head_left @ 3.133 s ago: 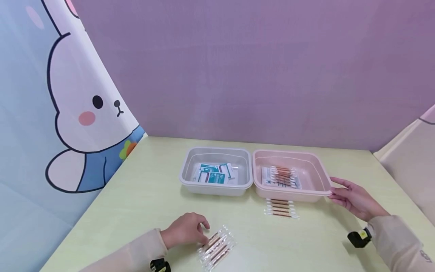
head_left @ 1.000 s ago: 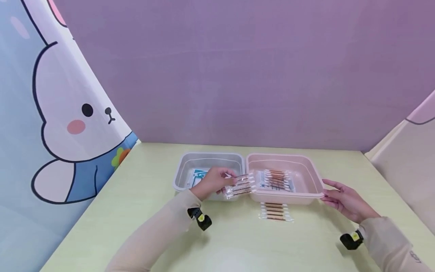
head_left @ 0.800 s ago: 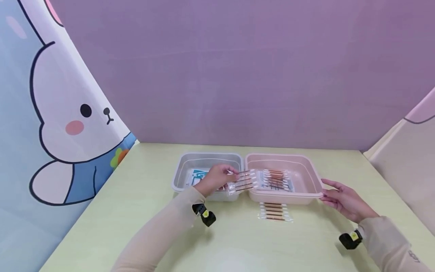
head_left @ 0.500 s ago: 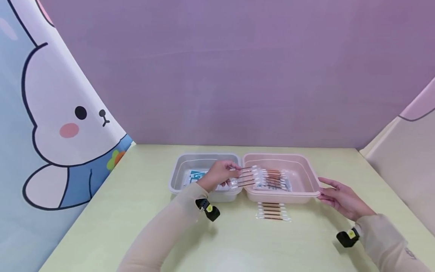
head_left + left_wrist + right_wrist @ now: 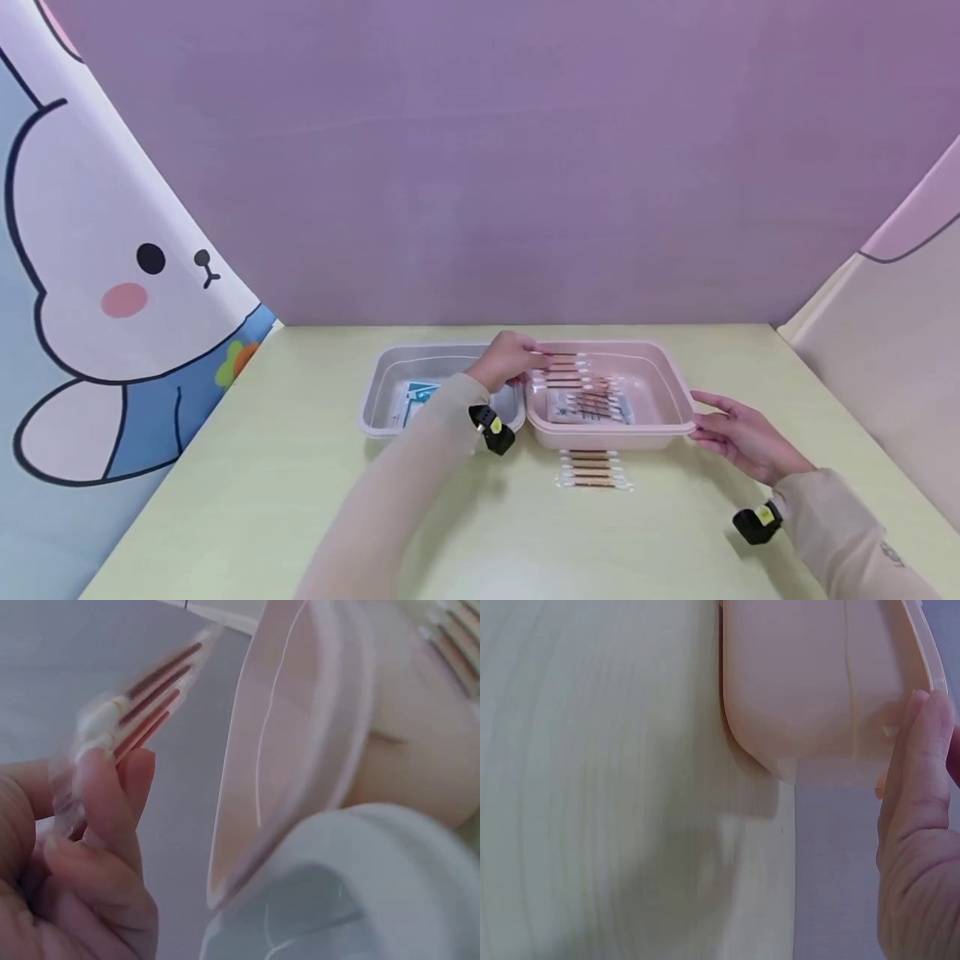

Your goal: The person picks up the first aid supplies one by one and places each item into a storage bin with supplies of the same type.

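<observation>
My left hand pinches a clear pack of cotton swabs, brown-stemmed with white tips, over the left side of the pink basin. In the left wrist view, thumb and fingers grip one end of this pack, which is tilted up. Inside the basin lie more cotton swabs on a printed white packet. Straight fingers of my right hand touch the basin's right rim. The right wrist view shows fingertips against that rim; part of the hand is cut off.
Against the pink basin's left side stands a grey basin holding teal and white packets, partly covered by my left arm. Another pack of cotton swabs lies on the pale table before the pink basin. A purple backdrop rises behind.
My left hand took the pack of cotton swabs from the front of the table and carried it up and right, past the grey basin to over the pink one. The right hand stays at the rim.
</observation>
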{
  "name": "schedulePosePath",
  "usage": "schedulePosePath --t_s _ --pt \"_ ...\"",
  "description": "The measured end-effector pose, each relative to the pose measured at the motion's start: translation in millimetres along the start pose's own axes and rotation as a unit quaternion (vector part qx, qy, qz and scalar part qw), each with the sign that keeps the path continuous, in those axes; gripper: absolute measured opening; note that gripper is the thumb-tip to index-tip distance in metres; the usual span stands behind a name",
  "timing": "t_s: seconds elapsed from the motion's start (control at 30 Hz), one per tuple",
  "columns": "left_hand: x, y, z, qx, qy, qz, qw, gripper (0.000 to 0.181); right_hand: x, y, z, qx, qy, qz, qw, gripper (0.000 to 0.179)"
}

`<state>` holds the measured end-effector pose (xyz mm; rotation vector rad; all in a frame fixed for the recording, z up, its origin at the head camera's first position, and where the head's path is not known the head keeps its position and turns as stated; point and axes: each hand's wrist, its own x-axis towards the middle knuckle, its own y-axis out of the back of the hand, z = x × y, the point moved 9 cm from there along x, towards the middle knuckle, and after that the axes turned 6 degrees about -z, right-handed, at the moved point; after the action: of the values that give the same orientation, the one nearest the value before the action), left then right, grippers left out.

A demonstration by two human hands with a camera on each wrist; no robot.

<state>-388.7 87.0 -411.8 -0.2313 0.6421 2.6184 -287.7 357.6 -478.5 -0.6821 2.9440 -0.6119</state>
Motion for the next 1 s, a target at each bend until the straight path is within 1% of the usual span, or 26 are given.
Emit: schedulePosePath --t_s 0.17,0.23,0.33,0.47,0.6,0.67,0.77,0.83,0.93,1.0 --pt "10.4 -5.1 1.1 -0.019 0.026 -0.003 0.9995 0.023 1.0 2.1 0.9 0.001 -0.005 0.006 1.0 0.036" --pt "13.2 -9.7 1.2 -0.027 0.029 -0.012 0.9991 0.023 0.6 3.6 1.4 -0.001 -0.008 0.01 0.9999 0.036" --pt "16.6 -19.8 2.3 -0.04 0.026 -0.042 0.998 0.025 0.0 5.5 1.6 -0.003 -0.009 0.013 0.9999 0.036" --pt "19.7 -33.8 3.6 -0.048 0.024 -0.09 0.9945 0.026 1.1 5.2 1.4 -0.002 -0.008 0.008 0.9999 0.037" --pt "21.4 -43.4 0.9 -0.05 0.034 -0.111 0.9919 0.021 1.4 3.5 1.0 -0.001 -0.007 0.006 1.0 0.036" --pt "22.5 -45.1 -2.6 -0.052 0.043 -0.112 0.9915 0.02 3.0 2.7 0.8 -0.001 -0.008 0.006 0.9999 0.036" --pt "24.1 -45.3 -6.5 -0.052 0.051 -0.101 0.9922 0.023 5.2 1.8 0.0 -0.002 -0.009 0.006 0.9999 0.036" --pt "24.3 -44.9 -7.1 -0.039 0.052 -0.091 0.9937 0.027 6.4 1.3 -0.3 -0.001 -0.011 0.004 0.9999 0.036" --pt "23.8 -42.9 -3.8 0.008 0.042 -0.072 0.9964 0.031 8.0 1.0 -0.4 0.001 -0.013 0.003 0.9999 0.036" --pt "23.9 -40.9 -1.0 0.05 0.034 -0.057 0.9965 0.031 9.1 1.3 0.0 0.0 -0.015 0.004 0.9999 0.035"
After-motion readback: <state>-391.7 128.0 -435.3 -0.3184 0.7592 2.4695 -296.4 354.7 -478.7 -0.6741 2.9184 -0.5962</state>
